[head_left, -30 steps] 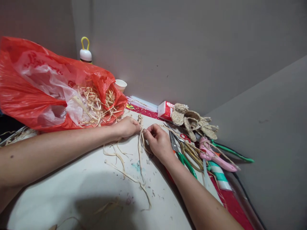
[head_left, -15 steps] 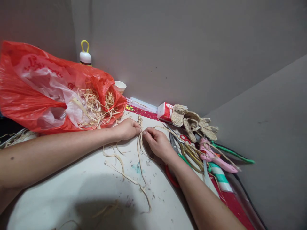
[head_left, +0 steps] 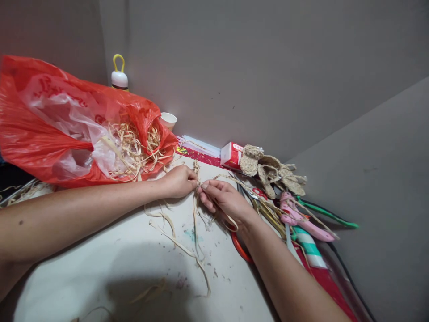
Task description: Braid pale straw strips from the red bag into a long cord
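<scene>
A thin braid of pale dried-straw strips lies at the middle of the white table, its loose ends trailing toward me. My left hand is closed, pinching the braid from the left just below its plaited part. From the other side my right hand pinches a straw strip between thumb and forefinger, its other fingers curled. The two hands' fingertips meet at the braid and hide the exact crossing. One strip end loops out below my right palm. More loose strips lie on the table nearer to me.
At left a red plastic bag spills straw strips. Behind it stand a bottle and a paper cup. On the right are a red-white box, woven straw pieces, scissors and a pink glue gun.
My right hand has turned palm-up and its fingers have shifted at the braid, with a strip now looping under the palm. My left hand stays at nearly the same place.
</scene>
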A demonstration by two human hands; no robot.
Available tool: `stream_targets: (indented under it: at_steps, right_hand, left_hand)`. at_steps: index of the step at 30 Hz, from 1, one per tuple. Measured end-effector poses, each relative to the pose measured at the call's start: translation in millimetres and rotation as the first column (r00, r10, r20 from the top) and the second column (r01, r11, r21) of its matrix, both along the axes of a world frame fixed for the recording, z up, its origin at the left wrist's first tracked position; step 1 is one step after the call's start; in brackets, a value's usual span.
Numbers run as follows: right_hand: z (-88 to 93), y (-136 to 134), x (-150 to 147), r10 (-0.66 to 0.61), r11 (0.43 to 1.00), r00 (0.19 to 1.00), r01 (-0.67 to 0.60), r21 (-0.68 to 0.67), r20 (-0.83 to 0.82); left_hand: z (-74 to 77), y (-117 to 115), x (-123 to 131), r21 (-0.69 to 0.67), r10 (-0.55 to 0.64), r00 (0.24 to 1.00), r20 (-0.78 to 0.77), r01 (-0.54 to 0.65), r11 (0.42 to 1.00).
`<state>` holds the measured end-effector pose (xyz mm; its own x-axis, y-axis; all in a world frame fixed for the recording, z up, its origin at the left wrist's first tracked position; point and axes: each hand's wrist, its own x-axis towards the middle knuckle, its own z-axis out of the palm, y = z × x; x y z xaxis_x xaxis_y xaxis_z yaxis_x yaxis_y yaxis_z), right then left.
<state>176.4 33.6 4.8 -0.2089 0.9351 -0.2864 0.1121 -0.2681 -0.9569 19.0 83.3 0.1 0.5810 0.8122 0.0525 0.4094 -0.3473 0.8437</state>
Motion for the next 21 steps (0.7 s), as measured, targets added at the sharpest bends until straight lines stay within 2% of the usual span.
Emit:
stream_targets:
  at_steps: [3, 7, 9, 12, 17, 21]
  right_hand:
    - [-3.0, -1, -4, -0.022, 1.0, 1.0, 0.022, -0.012, -0.008]
    - [-5.2, -2, -9, -0.077, 0.997, 0.995, 0.076, 0.017, 0.056]
    - [-6.5, -3, -10, -0.106, 0.992, 0.985, 0.097, 0.079, 0.133]
    - [-8.2, -5, -11, -0.137, 0.977, 0.95, 0.082, 0.198, 0.281]
    - [-9.5, -7, -12, -0.229, 0.928, 0.844, 0.039, 0.37, 0.485]
    - [-10.7, -9, -16, -0.312, 0.85, 0.661, -0.127, 0.512, 0.682]
  left_hand:
    - [0.2, 6, -1, -0.121, -0.02, 1.0, 0.011, 0.021, 0.992]
    - [-1.2, 14, -2, -0.341, -0.129, 0.98, 0.149, 0.174, 0.924]
    - [-0.5, 13, -2, -0.388, -0.16, 0.964, 0.215, 0.234, 0.892]
    - [1.6, 8, -1, -0.403, -0.168, 0.961, 0.22, 0.247, 0.881]
    - [-0.3, 6, 1, -0.417, -0.075, 0.974, 0.214, 0.161, 0.894]
    - [-1.5, 7, 2, -0.462, 0.003, 0.974, 0.228, 0.106, 0.881]
